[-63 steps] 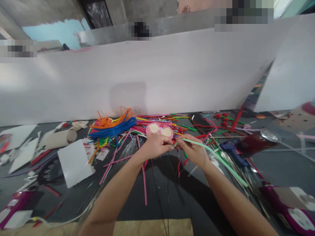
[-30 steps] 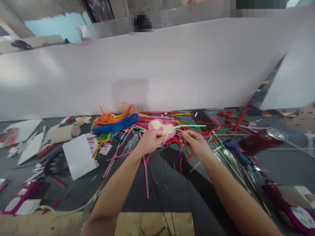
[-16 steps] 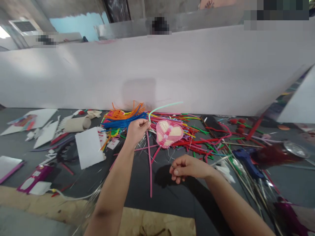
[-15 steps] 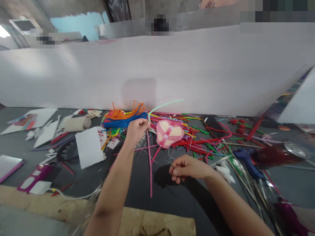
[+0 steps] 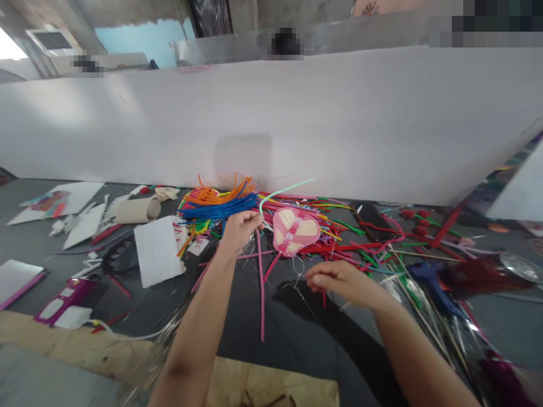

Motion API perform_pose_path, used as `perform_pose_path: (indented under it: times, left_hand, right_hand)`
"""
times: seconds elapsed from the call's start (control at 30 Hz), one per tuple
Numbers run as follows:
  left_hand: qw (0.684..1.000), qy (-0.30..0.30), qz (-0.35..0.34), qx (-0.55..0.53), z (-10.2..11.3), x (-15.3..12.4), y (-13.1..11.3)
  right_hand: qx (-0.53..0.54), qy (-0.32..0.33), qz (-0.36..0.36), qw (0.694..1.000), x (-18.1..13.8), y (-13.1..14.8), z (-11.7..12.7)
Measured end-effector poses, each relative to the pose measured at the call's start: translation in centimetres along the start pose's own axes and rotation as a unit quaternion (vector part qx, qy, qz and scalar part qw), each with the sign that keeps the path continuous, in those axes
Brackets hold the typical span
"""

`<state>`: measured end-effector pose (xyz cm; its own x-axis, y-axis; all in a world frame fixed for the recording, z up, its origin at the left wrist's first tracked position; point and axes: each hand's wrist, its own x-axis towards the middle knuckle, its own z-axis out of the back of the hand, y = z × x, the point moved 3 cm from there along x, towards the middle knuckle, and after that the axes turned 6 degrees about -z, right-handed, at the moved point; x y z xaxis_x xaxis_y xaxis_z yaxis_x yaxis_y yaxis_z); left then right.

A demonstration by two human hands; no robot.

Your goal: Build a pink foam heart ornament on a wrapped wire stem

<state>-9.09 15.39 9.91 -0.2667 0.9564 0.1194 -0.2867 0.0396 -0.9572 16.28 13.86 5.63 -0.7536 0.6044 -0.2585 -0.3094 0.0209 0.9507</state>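
1. Mint-green stem (image 5: 276,193) is out of the right hand (image 5: 343,278) versus 2.1 s ago; left hand (image 5: 241,229) alone has it now.
2. Left: thumb and fingers pinched on its lower end; free end arcs toward the far edge of the worktop (image 5: 288,342).
3. Right: half-curled beside thin wire (image 5: 299,276); can't tell if gripping.
4. Pink heart (image 5: 296,230): mid-worktop, nearer far edge, against pipe-cleaner pile (image 5: 339,247).
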Motion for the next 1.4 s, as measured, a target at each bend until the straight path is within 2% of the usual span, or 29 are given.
perform_pose_path:
  times: [0.07, 0.17, 0.23, 0.33, 0.4, 0.47, 0.67, 0.87, 1.03, 1.4]
  left_hand:
    - [0.995, 0.016, 0.048, -0.084, -1.2, -0.7, 1.1]
    - [0.986, 0.043, 0.085, -0.140, -3.7, -2.3, 2.1]
    - [0.978, 0.068, 0.109, -0.167, -5.6, -3.7, 2.3]
    - [0.964, 0.106, 0.139, -0.200, -7.8, -5.7, 1.9]
    - [0.952, 0.139, 0.151, -0.225, -8.9, -6.7, 1.5]
    - [0.947, 0.165, 0.142, -0.238, -9.6, -7.3, 1.0]
    - [0.946, 0.178, 0.118, -0.242, -9.8, -7.7, 0.1]
    - [0.952, 0.170, 0.112, -0.230, -9.5, -7.7, 0.4]
    - [0.960, 0.153, 0.090, -0.218, -9.0, -7.4, 0.3]
    - [0.975, 0.137, 0.042, -0.168, -8.0, -6.3, 0.1]
  right_hand:
    - [0.000, -0.109, 0.042, 0.993, -0.1, 0.3, 1.7]
    - [-0.006, -0.251, 0.083, 0.965, -0.1, 0.2, 3.1]
    - [-0.069, -0.310, 0.123, 0.940, 0.1, 0.3, 3.3]
    - [-0.205, -0.358, 0.211, 0.886, 0.2, 1.1, 2.8]
    - [-0.272, -0.368, 0.248, 0.854, 0.2, 1.5, 2.3]
    - [-0.319, -0.363, 0.260, 0.836, 0.2, 1.8, 2.0]
    - [-0.399, -0.358, 0.218, 0.816, 0.1, 1.6, 1.4]
    - [-0.391, -0.358, 0.219, 0.819, -0.5, 2.6, 1.4]
    - [-0.391, -0.383, 0.198, 0.813, -0.7, 3.1, 1.1]
    - [-0.341, -0.350, 0.148, 0.860, -0.7, 2.7, 0.6]
